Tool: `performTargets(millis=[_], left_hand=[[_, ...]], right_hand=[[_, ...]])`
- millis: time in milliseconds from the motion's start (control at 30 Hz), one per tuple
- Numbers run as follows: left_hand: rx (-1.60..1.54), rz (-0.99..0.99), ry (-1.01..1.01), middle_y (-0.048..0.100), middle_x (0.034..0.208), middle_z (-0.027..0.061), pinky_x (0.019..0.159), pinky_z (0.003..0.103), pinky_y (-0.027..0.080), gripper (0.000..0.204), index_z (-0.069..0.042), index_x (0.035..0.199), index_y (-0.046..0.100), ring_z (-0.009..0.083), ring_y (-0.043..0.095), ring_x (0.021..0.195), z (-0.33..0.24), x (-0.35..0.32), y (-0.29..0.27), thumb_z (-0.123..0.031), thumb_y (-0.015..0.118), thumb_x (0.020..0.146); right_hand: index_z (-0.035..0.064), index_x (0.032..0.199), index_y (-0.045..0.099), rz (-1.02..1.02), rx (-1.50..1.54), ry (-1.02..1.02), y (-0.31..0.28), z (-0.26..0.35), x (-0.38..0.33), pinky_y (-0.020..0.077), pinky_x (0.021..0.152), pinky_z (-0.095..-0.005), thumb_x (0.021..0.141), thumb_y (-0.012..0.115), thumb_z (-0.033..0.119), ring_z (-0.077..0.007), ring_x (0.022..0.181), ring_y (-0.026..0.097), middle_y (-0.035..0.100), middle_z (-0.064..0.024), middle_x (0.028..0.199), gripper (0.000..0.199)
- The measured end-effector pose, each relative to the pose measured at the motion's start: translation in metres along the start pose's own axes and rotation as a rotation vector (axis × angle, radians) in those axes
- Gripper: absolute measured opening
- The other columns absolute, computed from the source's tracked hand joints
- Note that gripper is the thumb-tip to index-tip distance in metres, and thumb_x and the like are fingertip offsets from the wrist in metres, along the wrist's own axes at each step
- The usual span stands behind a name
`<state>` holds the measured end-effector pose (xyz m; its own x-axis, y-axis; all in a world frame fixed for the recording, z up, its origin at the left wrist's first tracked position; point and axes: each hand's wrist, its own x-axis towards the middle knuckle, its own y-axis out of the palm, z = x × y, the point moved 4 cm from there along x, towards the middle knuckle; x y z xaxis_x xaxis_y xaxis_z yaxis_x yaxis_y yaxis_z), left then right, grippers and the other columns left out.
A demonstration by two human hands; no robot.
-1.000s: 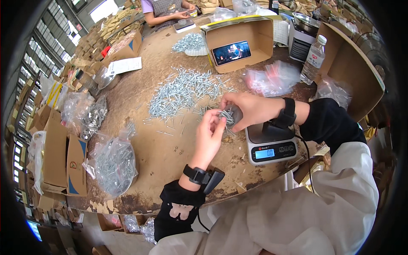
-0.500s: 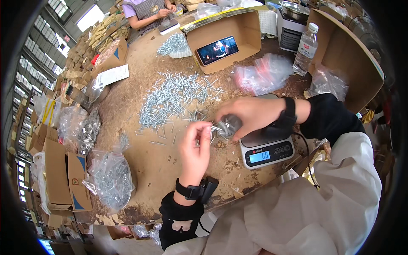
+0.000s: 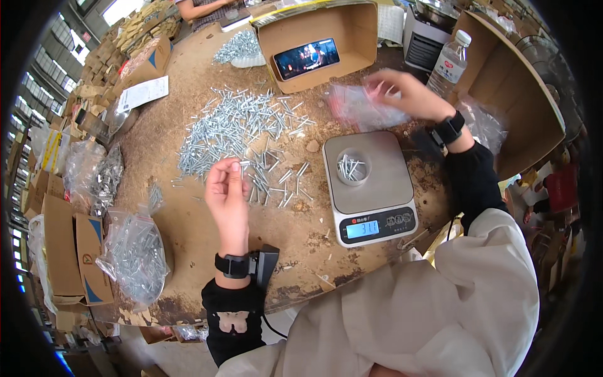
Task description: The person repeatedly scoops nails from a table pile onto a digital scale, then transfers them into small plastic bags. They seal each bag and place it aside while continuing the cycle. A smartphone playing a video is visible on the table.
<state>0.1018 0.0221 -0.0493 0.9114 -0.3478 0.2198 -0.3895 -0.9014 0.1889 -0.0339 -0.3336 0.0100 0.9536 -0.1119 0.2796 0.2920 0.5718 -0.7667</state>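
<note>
My left hand point(image 3: 227, 191) is closed at the near edge of a loose pile of silver screws point(image 3: 235, 129), thumb against curled fingers; whatever it may hold is too small to make out. Right of it, a small round clear cup point(image 3: 353, 168) with several screws inside stands on the steel plate of a digital scale point(image 3: 370, 210), whose display is lit. My right hand point(image 3: 411, 95), slightly blurred, reaches over a stack of clear zip bags point(image 3: 358, 108) with red edges. Its fingers are apart and touch or hover just above the bags; which, I cannot tell.
A phone point(image 3: 306, 60) leans inside an open cardboard box point(image 3: 320, 25). A water bottle point(image 3: 448, 65) stands at the far right, beside another carton point(image 3: 512, 88). A filled bag of screws point(image 3: 135, 257) sits near left. Across the table, a person's arm point(image 3: 204, 9) shows.
My right hand has set the cup with screws on the scale and moved away to the bags. My left hand has drawn back left. The scale's reading has changed.
</note>
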Motion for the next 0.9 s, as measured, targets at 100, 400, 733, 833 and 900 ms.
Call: performTargets(millis=[100, 400, 733, 833, 900], left_hand=[[0.014, 0.028, 0.013, 0.058, 0.081, -0.0017, 0.058, 0.021, 0.037, 0.011, -0.003, 0.107, 0.061, 0.0052, 0.048, 0.064, 0.007, 0.004, 0.0, -0.011, 0.057, 0.099], [0.176, 0.017, 0.059, 0.06, 0.084, -0.0016, 0.06, 0.019, 0.038, 0.009, -0.003, 0.103, 0.061, 0.0046, 0.049, 0.066, 0.015, 0.013, -0.01, -0.01, 0.058, 0.099], [0.39, 0.049, 0.052, 0.06, 0.087, -0.0036, 0.061, 0.019, 0.04, 0.008, -0.004, 0.103, 0.061, 0.0024, 0.05, 0.07, 0.022, 0.011, -0.017, -0.01, 0.059, 0.098], [0.397, 0.083, 0.029, 0.06, 0.088, -0.0035, 0.062, 0.019, 0.039, 0.009, -0.004, 0.104, 0.061, 0.0024, 0.05, 0.071, 0.027, 0.012, -0.018, -0.01, 0.059, 0.098], [0.41, 0.084, 0.02, 0.06, 0.087, -0.0037, 0.062, 0.019, 0.039, 0.01, -0.004, 0.106, 0.061, 0.0023, 0.049, 0.071, 0.03, 0.011, -0.016, -0.01, 0.059, 0.098]], right_hand=[[0.0009, 0.112, 0.066, -0.281, -0.414, 0.011, -0.004, -0.069, -0.016, 0.0504, 0.086, -0.0388, 0.082, 0.061, 0.007, -0.0339, 0.096, 0.062, 0.064, -0.0177, 0.107, 0.031], [0.0019, 0.099, 0.066, -0.181, -0.359, 0.041, 0.003, -0.108, -0.017, 0.0505, 0.081, -0.0407, 0.075, 0.06, -0.001, -0.035, 0.091, 0.062, 0.064, -0.0157, 0.095, 0.025], [0.0014, 0.101, 0.068, -0.249, -0.214, 0.107, 0.008, -0.1, -0.016, 0.0513, 0.073, -0.0371, 0.073, 0.065, -0.002, -0.0297, 0.081, 0.063, 0.062, -0.0141, 0.091, 0.029], [0.0015, 0.101, 0.068, -0.282, -0.279, 0.076, 0.01, -0.108, -0.02, 0.0513, 0.076, -0.038, 0.074, 0.067, 0.002, -0.0308, 0.086, 0.063, 0.061, -0.0148, 0.097, 0.027], [0.001, 0.096, 0.069, -0.268, -0.347, 0.043, 0.009, -0.114, -0.018, 0.0509, 0.078, -0.0396, 0.076, 0.07, 0.009, -0.0325, 0.089, 0.063, 0.062, -0.0143, 0.096, 0.021]])
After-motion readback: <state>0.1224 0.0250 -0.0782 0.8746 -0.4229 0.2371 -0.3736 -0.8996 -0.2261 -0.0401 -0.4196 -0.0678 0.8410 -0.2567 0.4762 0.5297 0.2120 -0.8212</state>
